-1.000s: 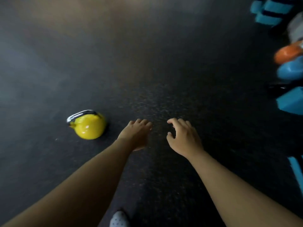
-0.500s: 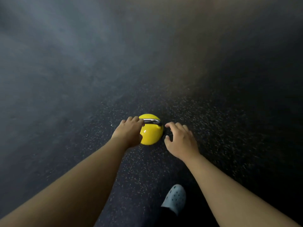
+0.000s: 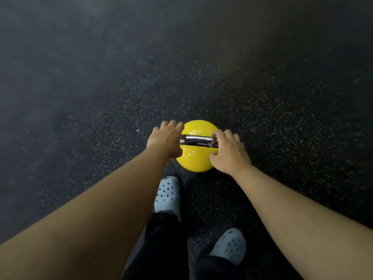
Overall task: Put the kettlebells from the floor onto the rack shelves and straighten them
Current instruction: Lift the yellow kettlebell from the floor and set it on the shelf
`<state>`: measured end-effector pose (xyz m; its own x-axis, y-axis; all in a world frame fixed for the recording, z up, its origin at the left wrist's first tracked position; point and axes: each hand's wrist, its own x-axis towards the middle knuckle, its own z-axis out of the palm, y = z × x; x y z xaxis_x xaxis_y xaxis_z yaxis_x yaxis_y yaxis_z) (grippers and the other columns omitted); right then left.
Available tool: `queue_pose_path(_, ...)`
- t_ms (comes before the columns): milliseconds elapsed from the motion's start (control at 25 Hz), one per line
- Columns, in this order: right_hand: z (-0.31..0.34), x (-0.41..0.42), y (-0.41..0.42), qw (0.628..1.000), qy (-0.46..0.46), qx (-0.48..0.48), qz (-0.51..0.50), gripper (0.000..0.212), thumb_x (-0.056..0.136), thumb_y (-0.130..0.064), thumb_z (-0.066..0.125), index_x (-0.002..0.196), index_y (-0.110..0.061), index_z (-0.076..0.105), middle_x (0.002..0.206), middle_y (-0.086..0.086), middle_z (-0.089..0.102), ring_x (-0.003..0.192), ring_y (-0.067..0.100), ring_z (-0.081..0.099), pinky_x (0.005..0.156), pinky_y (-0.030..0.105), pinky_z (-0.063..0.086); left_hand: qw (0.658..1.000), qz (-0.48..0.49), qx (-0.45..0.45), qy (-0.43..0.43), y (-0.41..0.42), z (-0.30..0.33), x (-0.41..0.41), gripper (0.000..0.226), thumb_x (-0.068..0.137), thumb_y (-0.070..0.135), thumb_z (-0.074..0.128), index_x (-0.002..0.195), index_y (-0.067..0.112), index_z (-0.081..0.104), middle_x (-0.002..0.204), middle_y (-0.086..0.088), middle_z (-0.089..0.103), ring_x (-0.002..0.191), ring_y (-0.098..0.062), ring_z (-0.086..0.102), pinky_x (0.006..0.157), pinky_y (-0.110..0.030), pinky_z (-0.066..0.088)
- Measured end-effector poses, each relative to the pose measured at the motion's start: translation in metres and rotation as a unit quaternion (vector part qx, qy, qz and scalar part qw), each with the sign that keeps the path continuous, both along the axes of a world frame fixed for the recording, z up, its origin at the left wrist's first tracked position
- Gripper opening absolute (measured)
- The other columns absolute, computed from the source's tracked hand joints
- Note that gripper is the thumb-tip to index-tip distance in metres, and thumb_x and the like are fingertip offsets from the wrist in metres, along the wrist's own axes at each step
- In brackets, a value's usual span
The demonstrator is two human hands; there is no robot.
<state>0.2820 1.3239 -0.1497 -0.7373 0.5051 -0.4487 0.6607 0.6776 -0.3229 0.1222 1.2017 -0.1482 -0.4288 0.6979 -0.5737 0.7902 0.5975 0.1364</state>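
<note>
Both hands closed in on yellow kettlebell point(image 3: 198, 158) compared with half second earlier: left hand point(image 3: 166, 141) now covered left end of chrome handle point(image 3: 196, 140), right hand point(image 3: 229, 151) right end, fingers curled around it. Whether grip fully closed, cannot tell. Kettlebell sat upright on dark speckled floor point(image 3: 282, 118), centre frame, glossy round body, handle running left to right. Pale blue clogs point(image 3: 167, 196) stood just near of it.

Both arms reach toward 12 o'clock, bare; left hand point(image 3: 166, 140) and right hand point(image 3: 229, 151) sit side by side, fingers curled, palms down.
</note>
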Motion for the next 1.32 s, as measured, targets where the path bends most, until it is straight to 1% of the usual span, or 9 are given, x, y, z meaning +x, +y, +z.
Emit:
queue_pose_path(120, -0.026, -0.01, 0.009, 0.999, 0.017, -0.034, -0.034, 0.016, 0.08, -0.021, 0.062, 0.091, -0.014, 0.052, 0.1, 0.011, 0.056, 0.096, 0.031, 0.05, 0.075, 0.042, 0.045, 0.996, -0.02, 0.045, -0.076, 0.007, -0.026, -0.007, 0.023, 0.081, 0.029, 0.067, 0.1, 0.019, 0.059, 0.102, -0.003, 0.055, 0.101, -0.027, 0.053, 0.079, -0.039, 0.047)
queue_pose_path(200, -0.035, -0.013, 0.014, 0.996, 0.023, -0.075, -0.049, 0.02, 0.078, -0.017, 0.064, 0.068, -0.014, 0.046, 0.081, 0.009, 0.053, 0.08, 0.032, 0.051, 0.062, 0.036, 0.039, 0.988, -0.016, 0.077, -0.134, 0.013, -0.035, -0.009, 0.009, 0.081, 0.024, 0.065, 0.082, 0.022, 0.056, 0.078, 0.003, 0.054, 0.08, -0.025, 0.057, 0.06, -0.032, 0.04)
queue_pose_path(280, -0.037, -0.014, 0.017, 0.994, 0.022, -0.094, -0.058, 0.032, 0.074, -0.018, 0.067, 0.057, -0.017, 0.04, 0.065, 0.005, 0.05, 0.066, 0.031, 0.05, 0.054, 0.033, 0.034, 0.986, -0.024, 0.064, -0.151, 0.018, -0.035, -0.007, 0.01, 0.081, 0.024, 0.064, 0.076, 0.024, 0.055, 0.065, 0.006, 0.052, 0.065, -0.021, 0.054, 0.051, -0.029, 0.033)
queue_pose_path(520, -0.015, 0.014, 0.01, 0.985, 0.033, -0.131, -0.112, 0.034, 0.071, -0.019, 0.068, 0.053, -0.018, 0.039, 0.059, 0.0, 0.047, 0.058, 0.026, 0.048, 0.052, 0.027, 0.031, 0.985, -0.105, 0.014, -0.14, 0.04, -0.01, 0.006, 0.003, 0.08, 0.025, 0.063, 0.08, 0.026, 0.061, 0.071, 0.002, 0.06, 0.067, -0.022, 0.059, 0.056, -0.035, 0.049)
queue_pose_path(680, 0.03, 0.075, 0.021, 0.965, 0.043, -0.136, -0.218, 0.026, 0.07, -0.029, 0.071, 0.06, -0.019, 0.048, 0.067, 0.002, 0.056, 0.061, 0.024, 0.057, 0.049, 0.026, 0.039, 0.966, -0.227, 0.012, -0.126, 0.092, 0.041, 0.048, 0.007, 0.082, 0.026, 0.061, 0.088, 0.029, 0.065, 0.075, 0.003, 0.062, 0.069, -0.02, 0.06, 0.054, -0.031, 0.045)
queue_pose_path(760, 0.057, 0.114, 0.028, 0.956, 0.036, -0.123, -0.266, 0.023, 0.069, -0.032, 0.07, 0.064, -0.018, 0.053, 0.072, 0.005, 0.06, 0.065, 0.026, 0.06, 0.049, 0.029, 0.046, 0.952, -0.279, 0.012, -0.126, 0.119, 0.067, 0.082, 0.013, 0.082, 0.027, 0.061, 0.095, 0.028, 0.066, 0.079, 0.003, 0.066, 0.072, -0.019, 0.062, 0.06, -0.034, 0.052)
queue_pose_path(920, 0.12, 0.221, 0.048, 0.917, 0.055, -0.082, -0.386, 0.031, 0.067, -0.033, 0.07, 0.055, -0.019, 0.045, 0.062, 0.002, 0.059, 0.057, 0.022, 0.058, 0.046, 0.028, 0.042, 0.901, -0.415, 0.023, -0.123, 0.184, 0.125, 0.187, 0.017, 0.083, 0.03, 0.06, 0.098, 0.026, 0.066, 0.084, 0.001, 0.068, 0.075, -0.02, 0.064, 0.066, -0.037, 0.056)
queue_pose_path(1080, 0.197, 0.344, 0.066, 0.865, 0.06, -0.022, -0.498, 0.038, 0.073, -0.027, 0.073, 0.053, -0.026, 0.041, 0.056, -0.011, 0.046, 0.048, 0.003, 0.046, 0.043, 0.014, 0.026, 0.828, -0.546, 0.058, -0.116, 0.251, 0.191, 0.322, 0.015, 0.084, 0.033, 0.059, 0.097, 0.029, 0.064, 0.08, 0.005, 0.065, 0.072, -0.017, 0.062, 0.059, -0.031, 0.047)
queue_pose_path(1320, 0.292, 0.537, 0.086, 0.795, 0.07, 0.081, -0.597, 0.014, 0.076, -0.032, 0.073, 0.079, -0.02, 0.068, 0.078, -0.001, 0.07, 0.067, 0.011, 0.06, 0.046, 0.015, 0.033, 0.721, -0.671, 0.126, -0.114, 0.321, 0.29, 0.541, 0.016, 0.087, 0.036, 0.055, 0.095, 0.026, 0.064, 0.085, 0.002, 0.068, 0.078, -0.021, 0.065, 0.064, -0.032, 0.05)
